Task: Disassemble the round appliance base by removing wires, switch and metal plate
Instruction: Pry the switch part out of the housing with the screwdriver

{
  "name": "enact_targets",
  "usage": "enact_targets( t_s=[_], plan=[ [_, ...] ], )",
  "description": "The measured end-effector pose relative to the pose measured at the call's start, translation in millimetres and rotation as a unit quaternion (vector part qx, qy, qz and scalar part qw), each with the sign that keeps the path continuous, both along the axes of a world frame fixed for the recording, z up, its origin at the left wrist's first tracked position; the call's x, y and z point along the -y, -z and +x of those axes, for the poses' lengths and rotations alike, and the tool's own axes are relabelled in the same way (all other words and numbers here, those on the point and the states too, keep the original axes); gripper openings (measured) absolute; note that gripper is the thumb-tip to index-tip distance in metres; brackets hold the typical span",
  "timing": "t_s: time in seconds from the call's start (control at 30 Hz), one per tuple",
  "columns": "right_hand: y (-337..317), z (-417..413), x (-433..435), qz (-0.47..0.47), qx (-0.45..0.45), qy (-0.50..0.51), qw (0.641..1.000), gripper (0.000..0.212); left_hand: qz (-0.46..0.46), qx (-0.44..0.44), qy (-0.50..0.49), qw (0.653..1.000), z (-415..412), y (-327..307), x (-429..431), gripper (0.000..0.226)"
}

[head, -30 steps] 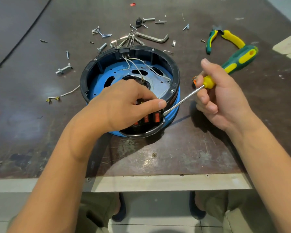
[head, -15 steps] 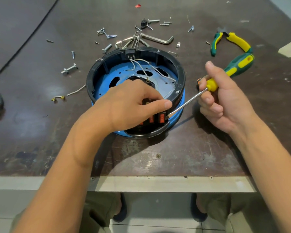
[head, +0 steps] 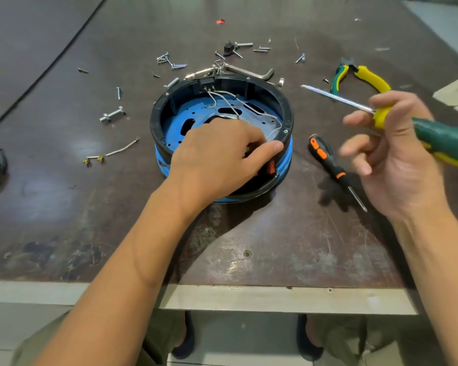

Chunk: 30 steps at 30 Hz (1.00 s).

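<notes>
The round base stands mid-table, open side up, with white wires crossing the blue metal plate inside. The left hand grips the near rim, fingers curled inside and thumb laid along the outside by an orange switch. The right hand, raised clear of the base, pinches a green-and-yellow screwdriver at its yellow collar, its other fingers loosely apart. An orange-and-black screwdriver lies between them, with pliers and loose screws beyond.
</notes>
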State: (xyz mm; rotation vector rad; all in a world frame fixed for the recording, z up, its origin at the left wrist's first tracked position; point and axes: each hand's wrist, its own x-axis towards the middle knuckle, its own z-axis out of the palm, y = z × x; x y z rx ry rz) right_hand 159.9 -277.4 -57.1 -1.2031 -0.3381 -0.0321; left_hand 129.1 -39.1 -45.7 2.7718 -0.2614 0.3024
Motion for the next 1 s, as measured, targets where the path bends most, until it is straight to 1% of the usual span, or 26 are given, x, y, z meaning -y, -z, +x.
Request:
enact_targets(
  t_s=[0.07, 0.13, 0.23, 0.33, 0.5, 0.6, 0.7, 0.8, 0.83, 0.93, 1.0],
  plan=[
    [4, -3, -5, -0.052, 0.043, 0.012, 0.998, 0.016, 0.006, 0.025, -0.007, 1.0, 1, 1, 4, 0.051],
    [10, -9, -14, -0.112, 0.081, 0.034, 0.99, 0.014, 0.014, 0.041, -0.018, 0.999, 2, 1, 7, 0.05],
    [20, -16, -30, -0.232, 0.148, 0.049, 0.96, 0.026, 0.015, 0.053, -0.02, 0.998, 2, 1, 10, 0.05],
    [24, -20, -43, -0.306, 0.173, 0.063, 0.934, 0.035, 0.031, 0.067, -0.027, 0.997, 1, 1, 13, 0.046],
    [25, -26, -57, -0.33, 0.181, 0.117, 0.919, 0.035, 0.038, 0.1, -0.048, 0.993, -2, 3, 16, 0.037],
    [24, -27, -58, -0.333, 0.19, 0.129, 0.915, 0.032, 0.043, 0.108, -0.045, 0.992, -3, 3, 16, 0.034],
    [24, -30, -60, -0.337, 0.201, 0.13, 0.91, 0.029, 0.058, 0.11, -0.047, 0.991, -4, 2, 17, 0.037],
    [27, -32, -63, -0.362, 0.253, 0.144, 0.886, 0.026, 0.075, 0.108, -0.06, 0.99, -5, 3, 18, 0.04],
    [27, -32, -62, -0.363, 0.257, 0.146, 0.884, 0.025, 0.079, 0.11, -0.063, 0.989, -5, 3, 18, 0.041],
    [24, -28, -55, -0.338, 0.227, 0.14, 0.903, 0.023, 0.077, 0.121, -0.066, 0.987, -5, 2, 17, 0.041],
    [21, -25, -49, -0.338, 0.24, 0.13, 0.901, 0.022, 0.076, 0.123, -0.062, 0.988, -6, 2, 17, 0.042]
  ],
)
